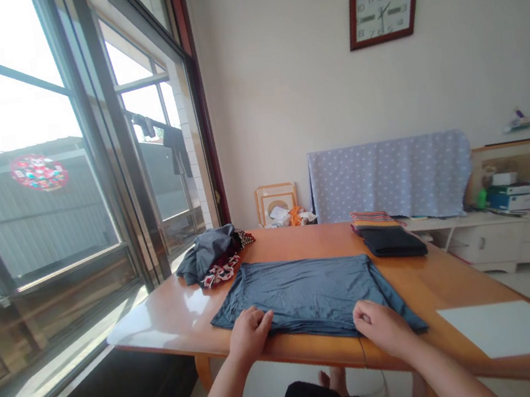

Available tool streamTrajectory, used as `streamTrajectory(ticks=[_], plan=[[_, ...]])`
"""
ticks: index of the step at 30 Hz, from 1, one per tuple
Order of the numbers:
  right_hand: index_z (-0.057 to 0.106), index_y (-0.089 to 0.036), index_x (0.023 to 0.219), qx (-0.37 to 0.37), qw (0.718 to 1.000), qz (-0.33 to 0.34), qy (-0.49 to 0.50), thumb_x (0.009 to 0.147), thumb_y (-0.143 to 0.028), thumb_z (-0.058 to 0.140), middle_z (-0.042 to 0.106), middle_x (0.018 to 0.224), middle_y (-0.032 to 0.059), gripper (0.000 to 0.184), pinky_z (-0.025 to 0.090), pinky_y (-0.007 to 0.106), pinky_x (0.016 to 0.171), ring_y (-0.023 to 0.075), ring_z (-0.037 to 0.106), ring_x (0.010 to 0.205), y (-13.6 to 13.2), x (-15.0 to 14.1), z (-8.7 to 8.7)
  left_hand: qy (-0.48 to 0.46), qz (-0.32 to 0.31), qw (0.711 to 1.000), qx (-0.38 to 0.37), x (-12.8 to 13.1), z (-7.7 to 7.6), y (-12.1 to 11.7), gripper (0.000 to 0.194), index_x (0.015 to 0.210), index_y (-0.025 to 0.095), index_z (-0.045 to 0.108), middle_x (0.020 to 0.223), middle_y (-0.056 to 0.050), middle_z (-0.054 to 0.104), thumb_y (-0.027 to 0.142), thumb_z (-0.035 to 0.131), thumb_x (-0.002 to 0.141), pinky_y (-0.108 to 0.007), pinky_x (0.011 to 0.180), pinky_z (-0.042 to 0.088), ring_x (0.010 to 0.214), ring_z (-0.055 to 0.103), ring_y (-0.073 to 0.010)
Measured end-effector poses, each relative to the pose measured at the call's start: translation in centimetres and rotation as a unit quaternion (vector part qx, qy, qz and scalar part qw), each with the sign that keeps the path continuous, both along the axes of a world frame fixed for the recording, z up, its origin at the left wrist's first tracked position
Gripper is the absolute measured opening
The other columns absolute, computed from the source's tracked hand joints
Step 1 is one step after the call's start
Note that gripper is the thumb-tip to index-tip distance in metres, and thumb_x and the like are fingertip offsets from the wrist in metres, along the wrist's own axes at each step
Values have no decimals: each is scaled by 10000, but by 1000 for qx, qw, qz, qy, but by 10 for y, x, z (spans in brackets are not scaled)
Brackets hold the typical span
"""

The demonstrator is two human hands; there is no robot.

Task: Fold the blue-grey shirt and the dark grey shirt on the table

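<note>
A dark blue-grey garment (pixel 308 288) lies spread wide across the table in front of me, its surface lightly wrinkled and its sides slanting outward at both lower corners. My left hand (pixel 251 332) is closed on the near edge toward the left, thumb on top. Toward the right of that same edge, my right hand (pixel 382 322) is also closed, with its fingers curled round the fabric. The fingertips of both hands are partly hidden.
A loose heap of clothes (pixel 213 254) sits at the table's far left. Folded clothes (pixel 391 241) are stacked at the far right. A white sheet (pixel 513 327) lies on the wooden table (pixel 436 279) near its right side. Windows (pixel 42 212) line the left.
</note>
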State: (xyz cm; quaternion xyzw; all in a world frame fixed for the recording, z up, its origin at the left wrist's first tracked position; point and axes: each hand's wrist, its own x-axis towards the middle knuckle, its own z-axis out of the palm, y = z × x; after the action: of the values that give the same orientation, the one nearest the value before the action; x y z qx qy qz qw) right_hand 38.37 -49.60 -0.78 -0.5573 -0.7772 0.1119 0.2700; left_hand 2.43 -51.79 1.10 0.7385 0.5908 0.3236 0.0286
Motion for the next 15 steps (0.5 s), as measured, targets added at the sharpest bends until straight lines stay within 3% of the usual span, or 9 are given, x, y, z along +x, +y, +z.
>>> streamTrajectory(ticks=[15], plan=[[622,-208,740,18,1000,-24,6,797,-153,524,598,736,-24,126,269,243,612,108,499,656,-5,-4,8,23,-10,1000,-3,-1,2,5,550,618,199,584,703,-20,555,533,351,988,-281,741,377,731,541,-176]])
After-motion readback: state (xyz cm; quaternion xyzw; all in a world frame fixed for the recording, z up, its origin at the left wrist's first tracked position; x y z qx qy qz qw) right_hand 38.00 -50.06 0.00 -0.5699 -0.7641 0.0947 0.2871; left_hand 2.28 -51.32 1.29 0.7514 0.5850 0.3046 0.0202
